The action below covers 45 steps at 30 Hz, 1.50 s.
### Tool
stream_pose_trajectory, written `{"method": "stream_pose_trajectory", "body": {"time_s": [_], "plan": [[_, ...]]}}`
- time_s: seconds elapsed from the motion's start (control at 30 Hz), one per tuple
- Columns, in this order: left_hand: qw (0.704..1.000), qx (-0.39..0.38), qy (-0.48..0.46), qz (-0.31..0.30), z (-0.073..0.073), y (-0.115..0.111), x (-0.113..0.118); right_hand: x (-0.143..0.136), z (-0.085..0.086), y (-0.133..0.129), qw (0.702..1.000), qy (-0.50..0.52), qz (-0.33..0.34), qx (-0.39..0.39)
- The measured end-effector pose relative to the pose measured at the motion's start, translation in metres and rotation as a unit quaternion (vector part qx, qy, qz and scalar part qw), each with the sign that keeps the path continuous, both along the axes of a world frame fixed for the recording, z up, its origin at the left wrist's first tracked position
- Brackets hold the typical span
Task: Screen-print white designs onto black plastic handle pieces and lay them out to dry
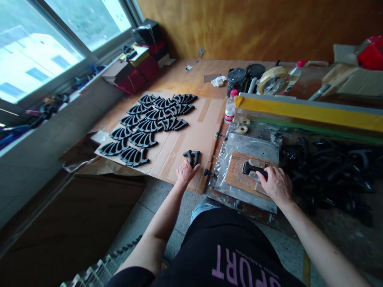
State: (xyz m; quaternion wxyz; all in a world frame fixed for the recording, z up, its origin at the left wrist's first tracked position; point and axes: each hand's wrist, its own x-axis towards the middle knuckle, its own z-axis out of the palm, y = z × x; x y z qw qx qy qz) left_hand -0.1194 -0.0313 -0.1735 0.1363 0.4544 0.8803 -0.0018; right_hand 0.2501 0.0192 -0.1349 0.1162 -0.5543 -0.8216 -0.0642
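Black handles [196,158] are gripped in the left hand [186,172]; the right hand [277,184] grips another handle [254,169]. I judge them light, stiff, slick: hold mid-shaft.

A window [70,24] fills the upper left corner, with stacked red boxes [133,81] just right of its sill. A wooden wall [239,28] spans the top. Below it, right of centre, stand two black tins [237,79], with crumpled white paper [219,81] to their left and a big tape roll [265,76] to their right. A red-capped bottle [229,108] stands nearer the middle. Grey floor tiles [149,215] show at lower centre.
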Motion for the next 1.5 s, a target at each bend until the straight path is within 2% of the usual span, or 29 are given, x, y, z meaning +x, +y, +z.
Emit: {"method": "stream_pose_trajectory", "body": {"time_s": [0.07,0.13,0.2,0.23,0.27,0.33,0.4,0.47,0.53,0.57,0.6,0.67,0.77,0.83,0.9,0.97,1.03,1.1,1.2,1.27,1.37,1.43,1.5], "plan": [[0.999,0.031,-0.005,0.015,0.011,-0.001,0.001,-0.006,0.007,0.002,1.000,0.018,0.015,0.007],[0.994,0.098,-0.037,0.018,0.031,0.008,0.005,-0.014,0.009,0.007,0.995,0.051,0.084,0.004],[0.975,0.187,-0.119,0.004,0.061,0.025,0.015,-0.022,0.004,0.012,0.983,0.069,0.172,-0.015],[0.956,0.232,-0.179,-0.009,0.079,0.037,0.024,-0.026,0.000,0.014,0.976,0.068,0.207,-0.029],[0.928,0.277,-0.249,-0.033,0.098,0.049,0.034,-0.030,-0.004,0.016,0.969,0.062,0.233,-0.044],[0.842,0.357,-0.396,-0.085,0.138,0.073,0.062,-0.034,-0.013,0.016,0.961,0.053,0.260,-0.071],[0.757,0.392,-0.505,-0.133,0.174,0.090,0.093,-0.033,-0.016,0.010,0.955,0.058,0.276,-0.097],[0.705,0.393,-0.568,-0.163,0.198,0.096,0.119,-0.026,-0.011,0.002,0.939,0.081,0.307,-0.129],[0.681,0.397,-0.593,-0.164,0.209,0.092,0.134,-0.009,-0.001,-0.006,0.922,0.115,0.333,-0.161],[0.678,0.402,-0.595,-0.155,0.209,0.087,0.136,0.003,0.005,-0.008,0.924,0.136,0.316,-0.165],[0.679,0.406,-0.595,-0.140,0.207,0.079,0.135,0.018,0.011,-0.007,0.937,0.159,0.271,-0.156],[0.703,0.377,-0.593,-0.109,0.194,0.060,0.126,0.050,0.023,0.002,0.965,0.196,0.134,-0.108],[0.769,0.260,-0.579,-0.074,0.159,0.029,0.108,0.086,0.040,0.029,0.973,0.225,-0.037,-0.033],[0.800,0.182,-0.568,-0.068,0.128,0.014,0.100,0.084,0.053,0.049,0.966,0.245,-0.076,0.008],[0.821,0.142,-0.549,-0.072,0.095,0.006,0.098,0.061,0.066,0.066,0.968,0.240,-0.057,0.041],[0.843,0.126,-0.517,-0.079,0.066,0.005,0.099,0.027,0.076,0.079,0.981,0.192,0.003,0.039],[0.860,0.122,-0.489,-0.086,0.044,0.008,0.100,-0.005,0.079,0.084,0.990,0.136,0.040,-0.012],[0.867,0.119,-0.476,-0.089,0.031,0.010,0.099,-0.024,0.075,0.080,0.991,0.094,0.053,-0.083],[0.872,0.110,-0.469,-0.087,0.023,0.012,0.096,-0.027,0.063,0.056,0.987,0.043,0.086,-0.130],[0.874,0.107,-0.466,-0.082,0.023,0.012,0.096,-0.017,0.058,0.036,0.979,0.028,0.158,-0.129],[0.875,0.115,-0.465,-0.071,0.024,0.011,0.097,-0.003,0.061,0.018,0.948,0.037,0.277,-0.153],[0.872,0.119,-0.470,-0.067,0.026,0.011,0.098,0.000,0.067,0.018,0.938,0.042,0.296,-0.175],[0.867,0.120,-0.479,-0.065,0.028,0.011,0.098,-0.002,0.068,0.020,0.950,0.046,0.260,-0.164]]}}
